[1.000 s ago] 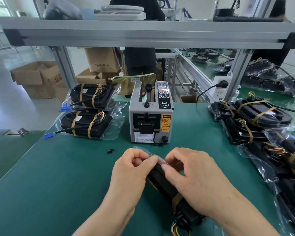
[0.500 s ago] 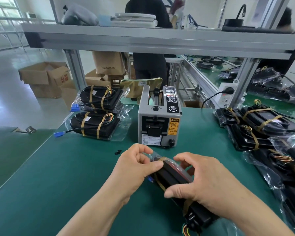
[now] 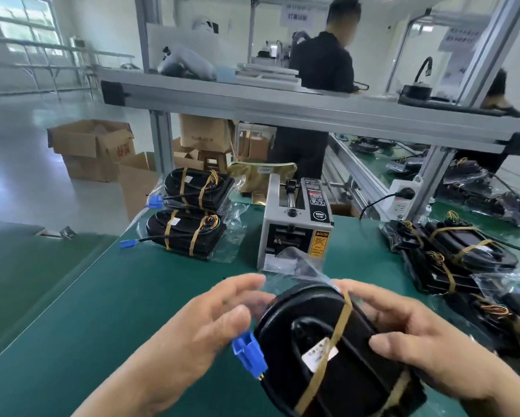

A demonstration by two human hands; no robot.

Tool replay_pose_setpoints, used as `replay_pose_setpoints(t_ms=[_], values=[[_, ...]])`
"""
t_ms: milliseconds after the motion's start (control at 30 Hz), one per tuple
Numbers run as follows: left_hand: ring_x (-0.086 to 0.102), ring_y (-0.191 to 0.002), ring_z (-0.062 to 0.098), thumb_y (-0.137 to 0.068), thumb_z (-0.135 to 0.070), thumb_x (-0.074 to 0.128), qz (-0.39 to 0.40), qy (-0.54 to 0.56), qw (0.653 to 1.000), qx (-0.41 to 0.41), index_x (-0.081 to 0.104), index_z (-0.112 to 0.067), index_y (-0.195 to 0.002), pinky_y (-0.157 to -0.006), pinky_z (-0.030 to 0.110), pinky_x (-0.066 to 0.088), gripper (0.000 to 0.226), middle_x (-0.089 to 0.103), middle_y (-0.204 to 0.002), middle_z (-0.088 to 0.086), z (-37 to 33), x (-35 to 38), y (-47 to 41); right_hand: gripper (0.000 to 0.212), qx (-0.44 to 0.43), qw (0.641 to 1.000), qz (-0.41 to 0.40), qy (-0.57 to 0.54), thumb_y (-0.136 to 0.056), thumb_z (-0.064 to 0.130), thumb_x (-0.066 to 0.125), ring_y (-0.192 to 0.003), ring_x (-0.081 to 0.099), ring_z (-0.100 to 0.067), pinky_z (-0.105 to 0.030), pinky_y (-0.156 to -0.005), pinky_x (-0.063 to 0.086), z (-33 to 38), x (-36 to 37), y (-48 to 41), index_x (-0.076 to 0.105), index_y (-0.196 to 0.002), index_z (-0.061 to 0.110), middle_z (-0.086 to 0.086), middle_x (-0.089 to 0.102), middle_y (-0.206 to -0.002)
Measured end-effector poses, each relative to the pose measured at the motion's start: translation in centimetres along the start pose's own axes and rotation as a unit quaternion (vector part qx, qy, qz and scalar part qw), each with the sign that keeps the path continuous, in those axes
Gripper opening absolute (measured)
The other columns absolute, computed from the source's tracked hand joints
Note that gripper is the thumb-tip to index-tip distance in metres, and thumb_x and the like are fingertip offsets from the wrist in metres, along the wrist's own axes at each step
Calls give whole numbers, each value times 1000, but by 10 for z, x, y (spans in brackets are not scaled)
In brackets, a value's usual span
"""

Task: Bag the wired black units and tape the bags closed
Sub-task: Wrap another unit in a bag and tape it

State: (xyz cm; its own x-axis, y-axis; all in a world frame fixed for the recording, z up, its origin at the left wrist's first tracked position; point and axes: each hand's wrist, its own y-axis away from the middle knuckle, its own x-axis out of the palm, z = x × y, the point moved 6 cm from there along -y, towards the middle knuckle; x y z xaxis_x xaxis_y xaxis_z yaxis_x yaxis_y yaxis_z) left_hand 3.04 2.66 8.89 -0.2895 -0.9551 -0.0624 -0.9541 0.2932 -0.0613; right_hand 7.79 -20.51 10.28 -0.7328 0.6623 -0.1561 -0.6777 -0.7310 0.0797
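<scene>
The right hand (image 3: 427,341) is gripping the tan-strapped black oval unit (image 3: 312,323), rounded end pointing far-left, long axis running near-right; the left hand (image 3: 204,323), fingers spread, is touching its clear plastic bag (image 3: 297,266).

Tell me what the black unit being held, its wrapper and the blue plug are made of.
The black unit: probably moulded plastic, matte with a dull sheen. The bag: thin clear plastic film, glossy and crinkled. The blue plug: likely hard plastic, judging by its crisp moulded edges.
</scene>
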Motion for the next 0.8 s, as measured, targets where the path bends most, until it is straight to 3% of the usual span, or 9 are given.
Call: replay_pose_setpoints(t_ms=[67, 133, 233, 367, 467, 567, 633, 733, 800], values=[[56, -128, 15, -70, -75, 66, 80, 9, 996, 23, 50, -24, -140, -104, 27, 44, 88, 62, -136, -3, -12, 5, 10, 60, -13, 999, 22, 19, -89, 28, 71, -136, 48, -29, -42, -114, 37, 4, 11, -6, 46, -143, 35, -6, 55, -144], [58, -127, 18, -83, -58, 68, 80, -17, 996, 33, 55, -27, -136, -105, 28, 45, 62, 64, -134, 1, -18, 0, 17, 59, -16, 998, 21, 54, -89, 21, 66, -138, 46, -16, -34, -115, 36, 8, 20, -16, 47, -141, 40, 3, 54, -146], [66, -110, 12, -83, -32, 69, -46, -42, 998, 2, 67, -37, -116, -98, 30, 50, 34, 72, -117, -2, -7, -31, 22, 55, -25, 988, -9, 151, -95, 19, 58, -130, 50, 1, -22, -108, 41, 24, 32, -47, 48, -132, 59, 27, 55, -138], [58, -81, 24, -87, -28, 71, -187, 65, 977, -75, 71, -17, -109, -75, 39, 48, 25, 71, -95, 11, 13, -83, 24, 51, -29, 956, -24, 292, -102, 24, 51, -113, 54, 15, -5, -93, 42, 62, 57, -111, 49, -119, 72, 45, 56, -120], [64, -75, 24, -91, -31, 58, -244, 126, 959, -69, 68, -4, -102, -71, 41, 56, 31, 70, -92, 19, 12, -129, 14, 34, -57, 940, -127, 312, -98, 35, 57, -104, 56, 19, -1, -88, 41, 83, 50, -160, 56, -124, 57, 36, 63, -116], [69, -75, 23, -96, -37, 52, -292, 155, 942, -55, 71, -7, -105, -68, 39, 56, 37, 75, -98, 12, 5, -179, -10, 46, -31, 937, -249, 245, -97, 49, 52, -117, 52, 0, -22, -101, 37, 79, 26, -200, 49, -141, 35, 15, 56, -138], [70, -79, 25, -101, -35, 50, -341, 165, 923, -66, 69, -6, -112, -72, 41, 58, 36, 75, -97, 11, 8, -215, -31, 59, 32, 945, -264, 189, -94, 60, 45, -122, 51, -11, -34, -103, 45, 58, 24, -225, 41, -146, 31, 7, 50, -145], [70, -85, 25, -102, -35, 50, -371, 180, 907, -87, 65, -6, -117, -73, 41, 58, 35, 75, -97, 10, 14, -253, -68, 68, 70, 963, -255, 49, -90, 58, 57, -110, 58, -20, -32, -72, 62, 35, 34, -266, 34, -149, 34, 0, 48, -142], [71, -89, 25, -102, -36, 50, -371, 175, 905, -108, 65, -7, -116, -70, 39, 57, 35, 76, -102, 11, 23, -267, -89, 68, 53, 964, -259, -5, -89, 42, 69, -106, 61, -21, -30, -64, 62, 32, 35, -291, 36, -149, 32, -4, 49, -141]])
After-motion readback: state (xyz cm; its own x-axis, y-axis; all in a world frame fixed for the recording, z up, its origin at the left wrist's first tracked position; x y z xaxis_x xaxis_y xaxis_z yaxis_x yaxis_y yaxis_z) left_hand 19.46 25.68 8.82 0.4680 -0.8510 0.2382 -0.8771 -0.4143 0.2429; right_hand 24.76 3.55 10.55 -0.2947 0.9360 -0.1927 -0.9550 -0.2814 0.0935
